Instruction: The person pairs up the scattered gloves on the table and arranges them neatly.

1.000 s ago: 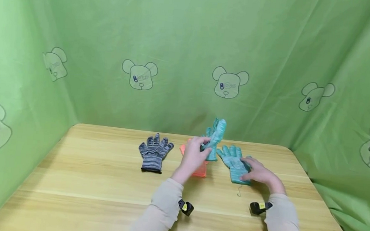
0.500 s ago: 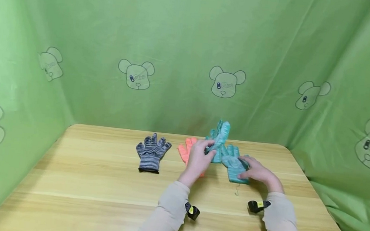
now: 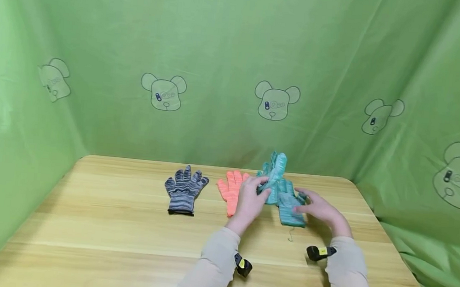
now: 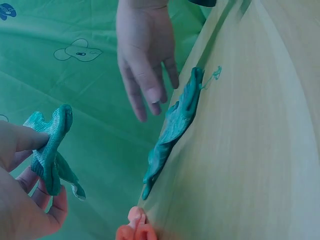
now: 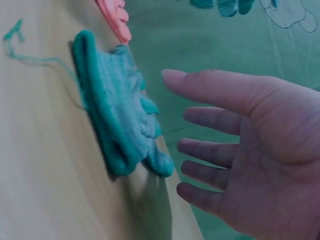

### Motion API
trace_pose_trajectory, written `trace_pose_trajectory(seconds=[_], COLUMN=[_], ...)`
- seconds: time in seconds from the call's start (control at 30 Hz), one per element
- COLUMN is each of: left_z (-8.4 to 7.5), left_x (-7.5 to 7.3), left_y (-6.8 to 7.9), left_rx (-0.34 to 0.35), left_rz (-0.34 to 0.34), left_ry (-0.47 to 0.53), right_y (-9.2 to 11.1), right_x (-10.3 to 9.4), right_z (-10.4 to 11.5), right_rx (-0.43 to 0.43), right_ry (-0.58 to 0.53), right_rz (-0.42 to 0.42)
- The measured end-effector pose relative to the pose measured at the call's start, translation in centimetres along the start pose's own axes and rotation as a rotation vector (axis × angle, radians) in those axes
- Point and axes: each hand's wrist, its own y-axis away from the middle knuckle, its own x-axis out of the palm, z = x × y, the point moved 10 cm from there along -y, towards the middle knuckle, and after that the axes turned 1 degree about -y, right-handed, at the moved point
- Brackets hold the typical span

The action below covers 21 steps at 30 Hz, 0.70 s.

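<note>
Between thumb and fingers, my left hand [image 3: 251, 201] pinches a teal knitted glove [image 3: 275, 178], held up off the table with its fingers pointing upward. In the left wrist view this glove [image 4: 50, 150] hangs folded, part of it drooping below. A second teal glove [image 3: 290, 209] lies flat on the wooden table, a loose thread trailing from its cuff. Over it hovers my right hand [image 3: 321, 210], fingers spread and apart from the glove [image 5: 117, 107] in the right wrist view. Left of my left hand lies an orange glove [image 3: 231, 192], its right part hidden by that hand.
A grey-black striped glove [image 3: 185, 192] lies further left on the table [image 3: 114, 224]. Green cloth walls [image 3: 215, 128] with bear-face prints stand close behind the table's far edge and at both sides. Each sleeve carries a black wrist camera [image 3: 243, 266].
My left hand has moved right with the held teal glove, toward the flat teal one, uncovering more of the orange glove. My right hand stays near the flat glove. The head view has shifted slightly.
</note>
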Motion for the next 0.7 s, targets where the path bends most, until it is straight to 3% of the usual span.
trace_pose_trajectory(seconds=[0.13,0.5,0.7], left_z=[0.2,1.0,1.0], left_x=[0.7,2.0,2.8], left_y=[0.0,0.1,-0.1], left_rx=[-0.009,-0.062,-0.038], left_rz=[0.003,0.013,-0.005], left_ry=[0.01,0.046,0.009], right_y=[0.3,0.7,0.7], right_x=[-0.7,-1.8,-1.9], right_z=[0.3,2.1,3.3], right_rx=[0.023,-0.025,-0.053], right_ry=[-0.013,-0.141,-0.185], right_rz=[-0.026,-0.065,-0.096])
